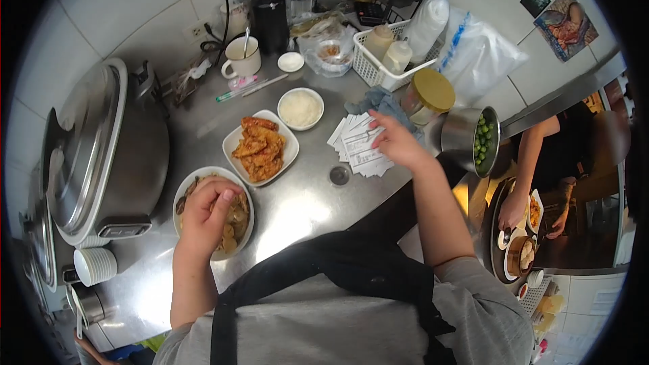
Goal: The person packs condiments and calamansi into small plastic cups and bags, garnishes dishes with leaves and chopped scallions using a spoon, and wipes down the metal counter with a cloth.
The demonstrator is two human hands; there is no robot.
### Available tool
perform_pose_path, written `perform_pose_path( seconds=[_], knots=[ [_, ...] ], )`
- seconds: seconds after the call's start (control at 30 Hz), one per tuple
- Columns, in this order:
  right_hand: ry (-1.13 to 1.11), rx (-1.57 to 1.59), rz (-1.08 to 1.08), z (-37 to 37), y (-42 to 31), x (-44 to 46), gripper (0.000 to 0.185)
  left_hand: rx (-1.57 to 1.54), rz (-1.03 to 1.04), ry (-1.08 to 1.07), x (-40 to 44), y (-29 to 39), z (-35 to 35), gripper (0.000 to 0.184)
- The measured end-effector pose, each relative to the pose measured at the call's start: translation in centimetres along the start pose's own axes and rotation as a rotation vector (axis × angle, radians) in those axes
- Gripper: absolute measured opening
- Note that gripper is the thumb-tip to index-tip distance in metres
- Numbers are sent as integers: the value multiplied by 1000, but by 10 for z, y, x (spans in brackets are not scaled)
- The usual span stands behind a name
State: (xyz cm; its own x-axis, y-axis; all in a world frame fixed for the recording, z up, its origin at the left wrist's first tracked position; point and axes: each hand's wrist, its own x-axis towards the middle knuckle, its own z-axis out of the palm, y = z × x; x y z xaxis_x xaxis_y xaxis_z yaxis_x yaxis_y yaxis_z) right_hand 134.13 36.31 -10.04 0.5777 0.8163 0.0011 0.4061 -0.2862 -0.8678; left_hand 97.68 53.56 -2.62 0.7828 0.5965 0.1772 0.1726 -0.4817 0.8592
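Counter (291, 209) is silver-grey, slips (358, 145) white with black print, round bowl (252, 214) and rice (299, 107) white, fried pieces (260, 152) orange-brown, jar lid (433, 89) mustard yellow, bottle (269, 20) by counter's back edge black.

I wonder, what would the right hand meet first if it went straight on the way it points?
Probably the left end of the blue cloth, just beyond the receipts under the right hand; height is unclear, so it might pass above.

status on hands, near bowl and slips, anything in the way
Left hand over the near bowl, hiding part of it. Right hand at the paper slips, contact unclear. Blue cloth bunched at the slips' far edge.
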Motion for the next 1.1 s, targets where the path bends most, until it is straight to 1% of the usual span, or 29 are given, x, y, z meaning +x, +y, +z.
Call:
perform_pose_path(
  seconds=[0.03,0.07,0.1,0.13,0.17,0.2,0.27,0.3,0.33,0.4,0.43,0.47,0.53,0.57,0.63,0.67,0.73,0.8,0.87,0.9,0.93,0.97,1.0,1.03,1.07,1.1],
  knots=[
    [26,33,-63,-22,-1,0,40,-17,-10,2,1,-1,1,17],
    [190,-160,-85,-49,-5,11,43,-19,-1,4,2,-2,3,17],
    [337,-48,41,-70,-29,14,42,-60,-45,21,3,-3,6,17],
    [501,-411,36,-99,-13,32,50,-101,-90,38,3,-5,9,18],
    [554,-630,211,-108,-39,36,79,-129,-104,28,5,-7,12,16],
    [558,-629,204,-113,-34,45,79,-128,-97,33,6,-6,16,16],
    [320,-936,426,-115,-13,72,104,-103,-70,-17,11,1,22,13],
    [261,-1033,460,-109,-14,82,111,-89,-46,-44,14,8,23,12],
    [268,-1025,453,-112,-15,85,111,-80,-39,-40,16,15,24,12],
    [212,-955,499,-117,-22,85,106,-87,-31,-84,18,24,24,11],
    [210,-925,502,-121,-22,84,101,-87,-23,-83,18,23,23,12],
    [213,-920,506,-124,-22,82,101,-83,-21,-89,17,19,23,12],
    [208,-905,430,-125,-19,74,98,-155,-69,-58,13,8,23,13],
    [203,-905,432,-123,-19,72,98,-158,-98,-49,11,5,23,14],
    [307,-987,381,-117,-25,67,94,-148,-109,-47,7,5,21,14],
    [306,-985,377,-120,-28,69,94,-141,-110,-42,7,5,20,14],
    [344,-916,300,-128,-29,66,92,-146,-118,-25,8,6,19,14],
    [311,-879,282,-136,-34,58,90,-149,-122,-23,6,9,17,14],
    [291,-843,249,-141,-58,49,88,-163,-123,-26,7,11,16,12],
    [148,-371,109,-135,-81,32,87,-165,-121,-25,8,7,20,12],
    [2,99,-24,-125,-97,15,87,-322,-125,-60,7,-1,28,21],
    [-180,312,-95,-110,-105,1,86,-481,-129,-100,7,-5,36,33],
    [-354,524,-165,-91,-114,-13,85,-488,-127,-114,12,0,48,33],
    [-474,530,-212,-70,-129,-26,87,-619,-65,-114,20,10,67,46],
    [-582,497,-255,-47,-130,-33,85,-748,-2,-116,26,17,81,60],
    [-709,558,-168,-25,-134,-44,82,-848,-19,-167,28,14,92,65]
  ],
)
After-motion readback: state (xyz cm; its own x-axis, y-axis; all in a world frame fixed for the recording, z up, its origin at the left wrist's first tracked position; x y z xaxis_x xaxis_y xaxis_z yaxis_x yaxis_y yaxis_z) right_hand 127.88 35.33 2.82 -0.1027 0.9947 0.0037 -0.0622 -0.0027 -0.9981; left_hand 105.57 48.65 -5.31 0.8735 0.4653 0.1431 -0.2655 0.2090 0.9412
